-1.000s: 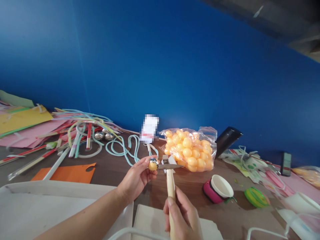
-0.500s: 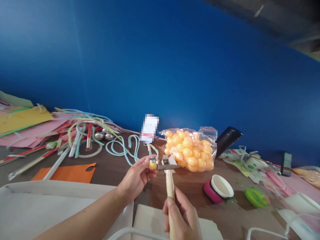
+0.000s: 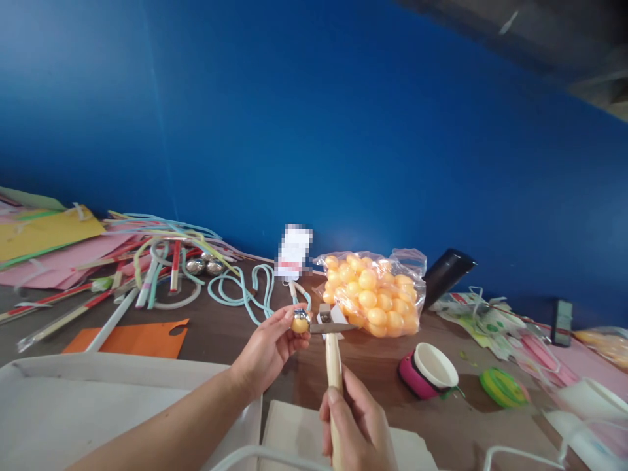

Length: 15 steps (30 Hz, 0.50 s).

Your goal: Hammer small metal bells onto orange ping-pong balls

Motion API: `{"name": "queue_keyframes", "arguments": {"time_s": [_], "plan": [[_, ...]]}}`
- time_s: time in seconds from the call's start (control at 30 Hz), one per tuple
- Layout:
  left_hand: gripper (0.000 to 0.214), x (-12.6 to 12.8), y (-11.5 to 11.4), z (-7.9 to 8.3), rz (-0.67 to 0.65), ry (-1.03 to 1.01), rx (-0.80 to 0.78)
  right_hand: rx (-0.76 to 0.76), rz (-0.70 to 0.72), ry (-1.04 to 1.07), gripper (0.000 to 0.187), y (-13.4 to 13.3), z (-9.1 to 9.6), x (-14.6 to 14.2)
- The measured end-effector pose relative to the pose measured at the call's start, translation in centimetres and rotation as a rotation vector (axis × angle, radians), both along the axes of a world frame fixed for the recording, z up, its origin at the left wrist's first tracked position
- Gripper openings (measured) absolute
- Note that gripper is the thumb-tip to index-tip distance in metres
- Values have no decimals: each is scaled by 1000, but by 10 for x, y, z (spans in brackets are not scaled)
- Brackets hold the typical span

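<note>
Between the fingertips of my left hand point(image 3: 267, 350) is a shiny silver ball point(image 3: 301, 320), its lower side showing yellow-gold. My right hand point(image 3: 358, 418) is wrapped round the pale wooden handle of a small hammer point(image 3: 333, 360). The hammer's dark metal head point(image 3: 336, 328) lies crosswise, just right of the ball; I cannot tell whether they touch. A small metal block point(image 3: 324, 314) on white paper sits behind the hammer head. Beyond it lies a clear bag of orange balls point(image 3: 370, 294).
Light blue cord point(image 3: 240, 301), more silver balls point(image 3: 214, 267) and a heap of tubes and sticks point(image 3: 147, 261) lie left. A white tray point(image 3: 122, 379) and orange sheet point(image 3: 132, 339) are nearer. To the right are a pink-sleeved cup point(image 3: 429, 369), green tape rolls point(image 3: 503, 387) and a black cylinder point(image 3: 449, 275).
</note>
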<state>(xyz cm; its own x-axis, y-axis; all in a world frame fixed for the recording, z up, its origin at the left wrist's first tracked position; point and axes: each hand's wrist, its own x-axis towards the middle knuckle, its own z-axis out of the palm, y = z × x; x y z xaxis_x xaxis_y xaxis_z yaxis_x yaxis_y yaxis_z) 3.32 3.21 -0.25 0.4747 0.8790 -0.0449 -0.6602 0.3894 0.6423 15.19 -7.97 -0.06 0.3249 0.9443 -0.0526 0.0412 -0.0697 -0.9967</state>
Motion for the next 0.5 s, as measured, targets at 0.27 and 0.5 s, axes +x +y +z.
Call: {"name": "queue_keyframes", "arguments": {"time_s": [0.27, 0.5], "plan": [[28, -3, 2, -2, -76, -71, -73, -14, -116, 63, 42, 0, 3, 2], [30, -5, 4, -1, -154, -123, -129, 5, -119, 90, 42, -1, 5, 0]]}}
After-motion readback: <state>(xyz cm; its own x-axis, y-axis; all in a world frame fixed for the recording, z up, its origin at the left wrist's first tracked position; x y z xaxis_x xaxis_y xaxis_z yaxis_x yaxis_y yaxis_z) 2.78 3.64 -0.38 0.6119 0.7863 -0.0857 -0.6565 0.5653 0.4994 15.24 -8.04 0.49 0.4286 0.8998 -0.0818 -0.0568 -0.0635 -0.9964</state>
